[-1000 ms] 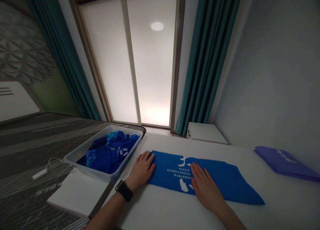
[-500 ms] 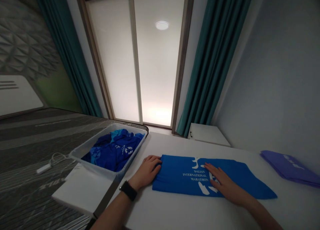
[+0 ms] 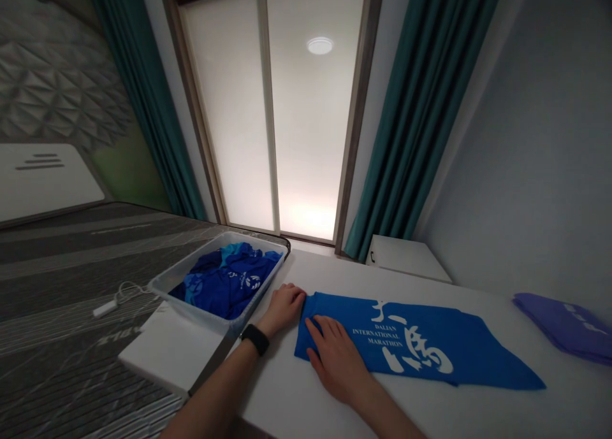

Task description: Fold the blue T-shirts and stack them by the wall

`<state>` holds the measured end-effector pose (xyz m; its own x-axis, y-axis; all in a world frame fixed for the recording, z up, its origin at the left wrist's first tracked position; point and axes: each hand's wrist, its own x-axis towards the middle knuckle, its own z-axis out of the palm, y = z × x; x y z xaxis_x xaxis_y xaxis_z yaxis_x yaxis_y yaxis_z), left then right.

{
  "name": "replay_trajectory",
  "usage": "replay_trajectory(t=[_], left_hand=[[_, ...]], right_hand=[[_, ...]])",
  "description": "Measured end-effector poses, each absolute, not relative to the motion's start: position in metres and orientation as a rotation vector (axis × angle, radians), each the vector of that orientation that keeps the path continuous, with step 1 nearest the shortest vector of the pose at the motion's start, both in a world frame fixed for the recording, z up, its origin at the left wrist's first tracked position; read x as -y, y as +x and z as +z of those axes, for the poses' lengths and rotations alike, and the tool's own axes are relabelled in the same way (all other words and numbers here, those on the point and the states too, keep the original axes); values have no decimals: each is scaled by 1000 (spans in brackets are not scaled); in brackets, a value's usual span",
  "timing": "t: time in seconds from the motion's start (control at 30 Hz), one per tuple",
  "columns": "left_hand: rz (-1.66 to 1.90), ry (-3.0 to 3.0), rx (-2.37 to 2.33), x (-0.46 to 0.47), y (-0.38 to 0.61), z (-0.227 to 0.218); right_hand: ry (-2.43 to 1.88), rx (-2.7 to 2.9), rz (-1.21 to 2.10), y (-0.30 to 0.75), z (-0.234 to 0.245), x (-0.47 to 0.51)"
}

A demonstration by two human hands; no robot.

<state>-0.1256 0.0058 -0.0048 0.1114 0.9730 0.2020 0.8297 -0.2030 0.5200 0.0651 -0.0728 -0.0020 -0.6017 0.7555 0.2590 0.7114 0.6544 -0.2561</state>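
Blue folded shirt [image 3: 421, 343] is lying flat on the white table [image 3: 478, 410], showing "DALIAN INTERNATIONAL MARATHON" and large brush-style characters in white. A plastic tub [image 3: 191, 259] holding crumpled blue garments [image 3: 224, 283] is sitting left of it, while a folded purple cloth [image 3: 567, 327] is lying well off to the right. The left hand [image 3: 285, 308], wearing a black watch [image 3: 255, 339], is resting on the shirt's left edge without gripping, and the right hand [image 3: 337, 359] is pressing open on the shirt, well apart from it.

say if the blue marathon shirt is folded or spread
Folded: the shirt lies as a narrow band under the right hand.
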Motion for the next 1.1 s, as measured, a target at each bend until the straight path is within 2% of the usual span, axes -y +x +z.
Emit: replay_trajectory(t=[0.43,0.77,1.1], left_hand=[[630,2173,-1794,-13,-119,-4],[864,1955,-1506,-17,-121,-8],[835,2142,-1610,-21,-121,-13]], right_hand=[[-1050,2614,234,72,-10,81],[-998,2654,315,76,-7,85],[-972,2689,309,77,-6,88]])
